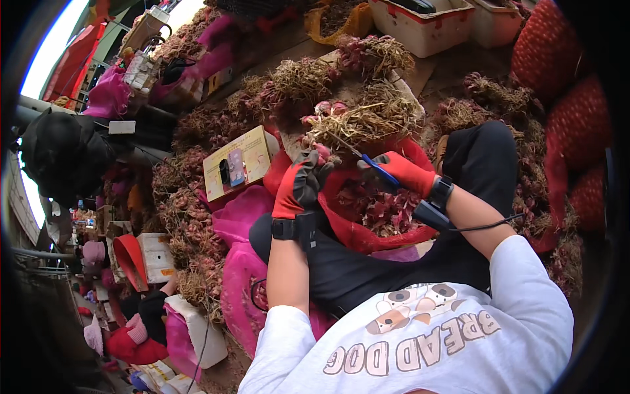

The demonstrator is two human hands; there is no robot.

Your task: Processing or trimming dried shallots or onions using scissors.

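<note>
My left hand [300, 182], in a red glove with a dark palm, is closed on a shallot [321, 152] with pinkish skin. My right hand [408, 172], gloved in red too, grips blue-handled scissors [378, 169]; their blades point up and left toward the shallot. Just beyond both hands lies a bunch of shallots [371, 120] with dry straw-coloured stems, and a few bulbs show at its left end. Between my legs, under the hands, an open red bag [348, 231] holds loose purple-red skins and trimmings [384, 209].
Heaps of shallots with dry stems [187, 190] lie to the left. A yellow box [220, 180] carries a phone [235, 165]. Pink mesh bags [243, 276] lie by my left leg. Full red mesh sacks [577, 125] stand right, white tubs [423, 29] behind. Other people sit at far left.
</note>
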